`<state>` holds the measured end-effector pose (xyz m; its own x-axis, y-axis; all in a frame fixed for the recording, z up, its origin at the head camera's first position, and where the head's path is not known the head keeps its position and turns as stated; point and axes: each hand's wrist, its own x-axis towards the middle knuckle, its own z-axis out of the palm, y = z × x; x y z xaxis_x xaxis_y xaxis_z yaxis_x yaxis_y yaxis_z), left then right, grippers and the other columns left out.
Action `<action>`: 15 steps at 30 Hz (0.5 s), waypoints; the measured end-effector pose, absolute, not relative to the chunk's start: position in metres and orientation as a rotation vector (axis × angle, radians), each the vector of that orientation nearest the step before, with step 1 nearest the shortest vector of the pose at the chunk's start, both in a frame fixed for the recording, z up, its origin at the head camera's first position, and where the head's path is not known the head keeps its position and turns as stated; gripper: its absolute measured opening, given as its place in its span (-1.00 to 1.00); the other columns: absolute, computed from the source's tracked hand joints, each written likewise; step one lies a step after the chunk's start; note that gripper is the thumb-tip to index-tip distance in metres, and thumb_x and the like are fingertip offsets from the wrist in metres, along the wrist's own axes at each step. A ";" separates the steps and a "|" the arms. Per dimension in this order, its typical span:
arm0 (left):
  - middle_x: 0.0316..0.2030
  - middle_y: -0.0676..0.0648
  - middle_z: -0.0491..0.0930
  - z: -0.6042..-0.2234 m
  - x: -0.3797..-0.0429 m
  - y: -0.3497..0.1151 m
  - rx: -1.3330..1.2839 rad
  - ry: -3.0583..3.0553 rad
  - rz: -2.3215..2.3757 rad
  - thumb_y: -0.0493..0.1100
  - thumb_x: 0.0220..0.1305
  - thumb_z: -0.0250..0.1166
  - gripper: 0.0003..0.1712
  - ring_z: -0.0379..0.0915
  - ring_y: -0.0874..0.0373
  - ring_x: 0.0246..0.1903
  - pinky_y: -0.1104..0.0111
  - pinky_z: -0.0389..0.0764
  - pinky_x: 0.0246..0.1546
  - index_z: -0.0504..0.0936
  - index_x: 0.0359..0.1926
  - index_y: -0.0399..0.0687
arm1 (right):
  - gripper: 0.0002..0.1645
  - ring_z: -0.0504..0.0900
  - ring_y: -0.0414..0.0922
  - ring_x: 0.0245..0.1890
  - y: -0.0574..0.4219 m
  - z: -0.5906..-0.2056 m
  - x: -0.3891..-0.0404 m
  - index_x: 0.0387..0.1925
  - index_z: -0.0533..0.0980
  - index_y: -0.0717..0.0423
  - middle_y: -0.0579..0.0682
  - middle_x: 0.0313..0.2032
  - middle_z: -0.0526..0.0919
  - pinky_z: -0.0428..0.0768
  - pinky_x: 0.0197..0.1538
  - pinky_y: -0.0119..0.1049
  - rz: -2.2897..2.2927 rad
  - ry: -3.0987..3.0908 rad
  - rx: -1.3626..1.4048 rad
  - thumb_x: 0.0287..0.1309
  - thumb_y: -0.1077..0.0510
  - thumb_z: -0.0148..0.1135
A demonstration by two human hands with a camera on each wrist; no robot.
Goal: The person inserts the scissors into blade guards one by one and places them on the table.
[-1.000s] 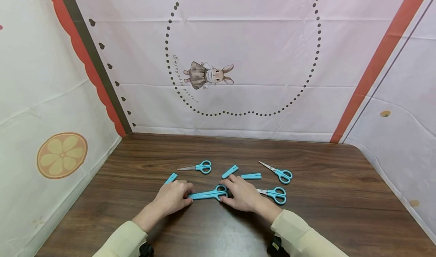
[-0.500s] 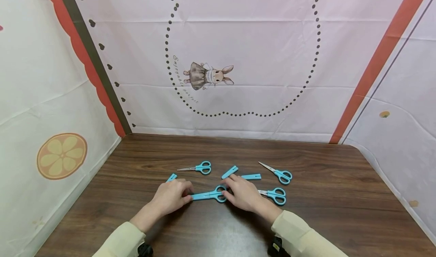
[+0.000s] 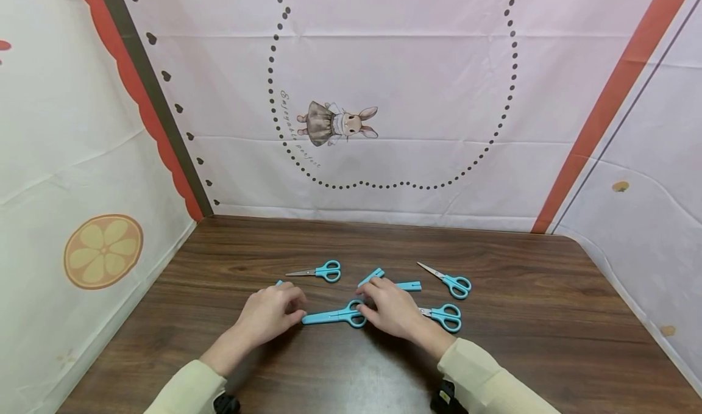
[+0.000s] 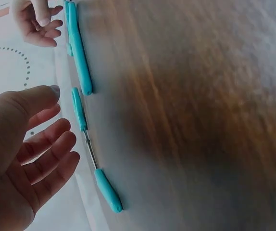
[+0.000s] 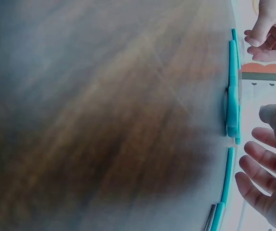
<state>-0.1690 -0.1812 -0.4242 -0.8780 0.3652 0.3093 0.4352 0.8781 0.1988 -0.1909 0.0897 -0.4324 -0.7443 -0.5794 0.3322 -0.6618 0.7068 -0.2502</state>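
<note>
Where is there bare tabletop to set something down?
Bare tabletop lies left of the left hand, up to the left cloth; between the sleeves, nearer than the sheathed scissors; and from the rightmost pairs to the right cloth. Crowded: around the right hand, with two caps just beyond it.

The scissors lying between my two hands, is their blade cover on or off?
On. Those scissors end in a blue cover, and no bare metal shows in the head view.
</note>
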 end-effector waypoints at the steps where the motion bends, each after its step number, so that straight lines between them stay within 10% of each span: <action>1: -0.49 0.25 0.49 -0.424 -0.169 -0.182 -0.600 -2.789 -0.389 0.00 -0.10 0.44 -0.82 0.45 0.36 -0.50 0.47 0.38 -0.58 0.61 -0.42 0.22 | -0.71 0.49 -0.24 -0.31 0.090 -0.432 -0.191 -0.11 0.54 -0.06 -0.15 -0.21 0.55 0.48 -0.33 -0.36 0.522 -2.686 0.993 0.13 -0.03 0.21; 15: -0.42 0.27 0.51 -0.418 -0.168 -0.196 -0.516 -2.733 -0.437 -0.07 -0.10 0.44 -0.82 0.51 0.35 -0.47 0.45 0.41 -0.56 0.61 -0.42 0.24 | -0.67 0.53 -0.23 -0.21 0.088 -0.427 -0.197 -0.07 0.54 -0.05 -0.15 -0.18 0.56 0.53 -0.24 -0.31 0.588 -2.659 1.008 0.12 -0.02 0.23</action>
<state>-0.1677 -0.1960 -0.4182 -0.8819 0.2968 0.3662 0.3962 0.8876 0.2349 -0.1968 0.0882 -0.4272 -0.7342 -0.5788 0.3547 -0.6744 0.6816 -0.2837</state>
